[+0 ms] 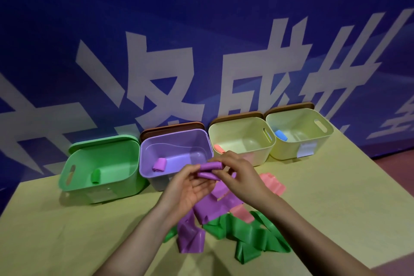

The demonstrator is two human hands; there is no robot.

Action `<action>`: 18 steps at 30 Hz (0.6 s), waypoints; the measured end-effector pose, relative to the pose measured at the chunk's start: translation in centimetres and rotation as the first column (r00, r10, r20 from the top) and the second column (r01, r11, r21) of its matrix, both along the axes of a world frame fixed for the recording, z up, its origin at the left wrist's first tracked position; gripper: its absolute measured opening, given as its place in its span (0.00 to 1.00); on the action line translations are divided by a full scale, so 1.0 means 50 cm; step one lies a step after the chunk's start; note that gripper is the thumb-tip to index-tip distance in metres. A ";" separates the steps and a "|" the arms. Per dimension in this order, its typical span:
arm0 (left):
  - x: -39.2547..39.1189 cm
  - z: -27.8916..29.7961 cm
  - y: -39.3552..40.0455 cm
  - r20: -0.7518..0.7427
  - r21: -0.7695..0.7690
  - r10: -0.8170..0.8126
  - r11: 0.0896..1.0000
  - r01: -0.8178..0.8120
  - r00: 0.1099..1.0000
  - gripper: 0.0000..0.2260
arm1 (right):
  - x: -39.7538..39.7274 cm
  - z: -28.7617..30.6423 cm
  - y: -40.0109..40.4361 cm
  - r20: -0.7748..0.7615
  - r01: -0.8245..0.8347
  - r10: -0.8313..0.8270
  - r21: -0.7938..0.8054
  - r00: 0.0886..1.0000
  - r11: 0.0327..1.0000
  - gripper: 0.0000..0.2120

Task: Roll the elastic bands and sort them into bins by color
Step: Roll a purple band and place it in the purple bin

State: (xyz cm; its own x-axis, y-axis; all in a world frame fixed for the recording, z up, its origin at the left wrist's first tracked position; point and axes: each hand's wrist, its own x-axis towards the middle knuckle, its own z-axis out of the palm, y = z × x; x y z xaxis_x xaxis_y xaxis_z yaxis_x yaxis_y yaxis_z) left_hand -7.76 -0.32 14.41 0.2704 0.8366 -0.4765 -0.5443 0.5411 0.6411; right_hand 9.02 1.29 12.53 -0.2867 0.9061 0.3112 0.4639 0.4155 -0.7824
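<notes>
Rolling above the table, the purple band (209,170) is pinched by the left hand (188,188) and right hand (237,177); if loosened, its springy roll may unwind before the purple bin (174,141).

both bare forearms reach in from the lower edge and meet at the middle. the left hand (187,188) lies palm up, its fingers curled and its thumb pinching one end of the purple band (209,170). the right hand (239,173) comes over from above, knuckles up, fingertips pinching the other end.
</notes>
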 end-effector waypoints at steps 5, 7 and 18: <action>-0.005 -0.005 0.005 -0.042 0.053 0.037 0.998 -0.035 0.998 0.15 | 0.012 0.005 0.000 0.028 -0.138 0.138 -0.001 0.990 0.990 0.18; -0.004 -0.008 0.006 -0.035 0.084 0.062 0.995 -0.059 0.997 0.14 | 0.013 0.008 -0.005 -0.043 -0.145 0.142 -0.084 0.989 0.986 0.19; 0.022 -0.021 -0.013 -0.225 0.331 0.188 0.937 -0.106 0.956 0.11 | -0.032 -0.002 -0.035 -0.431 0.030 -0.221 -0.407 0.875 0.913 0.05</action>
State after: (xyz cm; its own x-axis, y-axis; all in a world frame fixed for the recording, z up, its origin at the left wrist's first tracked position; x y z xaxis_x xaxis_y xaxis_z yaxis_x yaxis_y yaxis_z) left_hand -6.63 -0.95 13.35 0.0391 0.9747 -0.2203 -0.4024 0.2171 0.8894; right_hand 7.42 -0.46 12.42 -0.0733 0.9973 0.0050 0.0396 0.0079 -0.9992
